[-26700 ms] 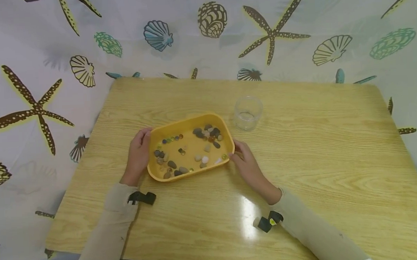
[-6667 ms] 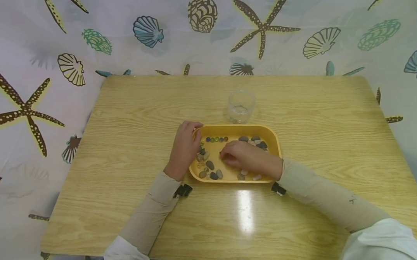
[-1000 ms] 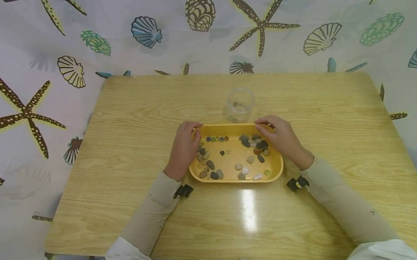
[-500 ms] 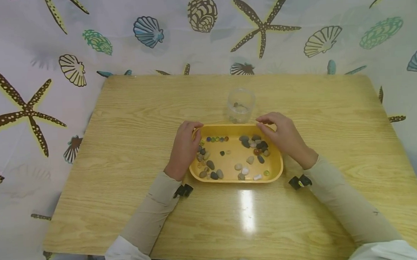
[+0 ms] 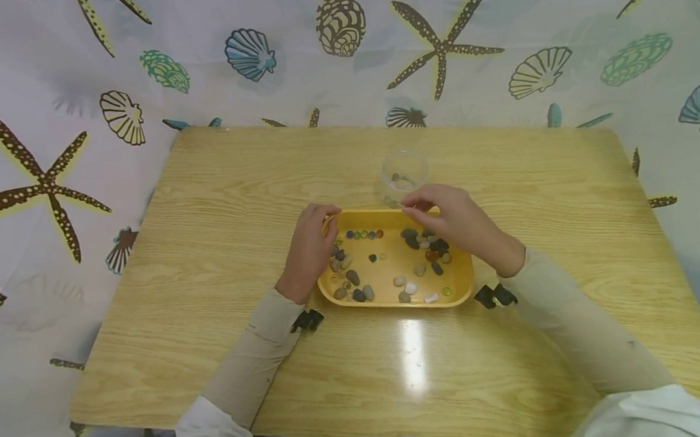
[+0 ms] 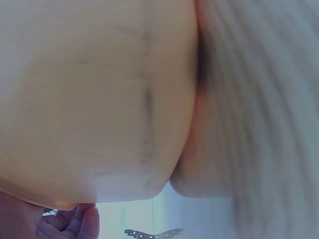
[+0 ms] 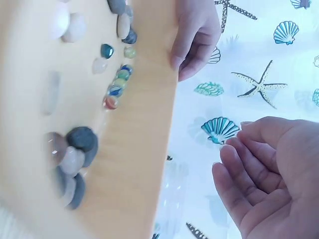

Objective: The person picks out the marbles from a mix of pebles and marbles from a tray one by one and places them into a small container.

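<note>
A yellow plastic tray lies on the table, with a row of glass marbles at its back left and several pebbles in groups. My left hand grips its left rim, thumb inside and fingers outside, as the right wrist view shows. Over the back right rim hovers my right hand, its loosely bent fingers apart from the tray, with nothing showing between them. Just behind these fingers stands a clear round cup, a small dark spot visible in it. Mostly the tray's outside fills the left wrist view.
The wood-grain table extends around the tray on all sides. A white curtain printed with shells and starfish hangs behind and beside it. Small black cameras sit on both wrists.
Earlier the tray lay slanted, farther left, between both hands; later the right hand reached into its middle. Over the last second the right hand has moved left along the back rim toward the cup.
</note>
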A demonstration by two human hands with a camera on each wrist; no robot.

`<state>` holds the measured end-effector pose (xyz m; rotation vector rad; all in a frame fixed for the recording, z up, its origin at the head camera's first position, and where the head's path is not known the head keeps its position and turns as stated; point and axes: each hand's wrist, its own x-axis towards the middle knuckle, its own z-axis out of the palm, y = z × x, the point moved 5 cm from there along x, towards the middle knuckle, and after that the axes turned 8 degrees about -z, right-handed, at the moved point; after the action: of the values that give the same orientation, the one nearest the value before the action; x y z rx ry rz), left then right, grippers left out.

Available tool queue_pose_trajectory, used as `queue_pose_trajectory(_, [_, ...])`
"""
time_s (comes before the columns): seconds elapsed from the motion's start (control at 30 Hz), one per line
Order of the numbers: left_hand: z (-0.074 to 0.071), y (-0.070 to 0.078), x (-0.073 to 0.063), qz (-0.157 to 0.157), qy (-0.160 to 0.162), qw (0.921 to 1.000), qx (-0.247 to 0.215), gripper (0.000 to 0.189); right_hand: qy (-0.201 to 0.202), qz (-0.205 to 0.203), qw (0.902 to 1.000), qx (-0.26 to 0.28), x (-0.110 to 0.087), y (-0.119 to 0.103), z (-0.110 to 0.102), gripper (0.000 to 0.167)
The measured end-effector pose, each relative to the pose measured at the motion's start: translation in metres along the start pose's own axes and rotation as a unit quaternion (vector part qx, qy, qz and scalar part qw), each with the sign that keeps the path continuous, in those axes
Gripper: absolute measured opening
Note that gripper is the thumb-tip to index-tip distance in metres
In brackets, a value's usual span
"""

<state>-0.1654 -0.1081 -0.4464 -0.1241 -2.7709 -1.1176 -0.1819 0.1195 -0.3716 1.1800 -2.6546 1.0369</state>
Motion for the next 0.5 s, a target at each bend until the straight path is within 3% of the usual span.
queue_pose_trajectory(0.3, [0.0, -0.001, 0.001, -0.003, -0.001, 1.0, -0.004, 0.021, 0.002, -0.037, 0.9992, 0.013, 0.023, -0.011, 0.015, 0.019])
queue_pose_trajectory(0.5, [0.0, -0.002, 0.002, 0.003, 0.003, 1.0, -0.003, 0.021, -0.021, -0.043, 0.9987, -0.017, 0.032, -0.012, 0.03, 0.019])
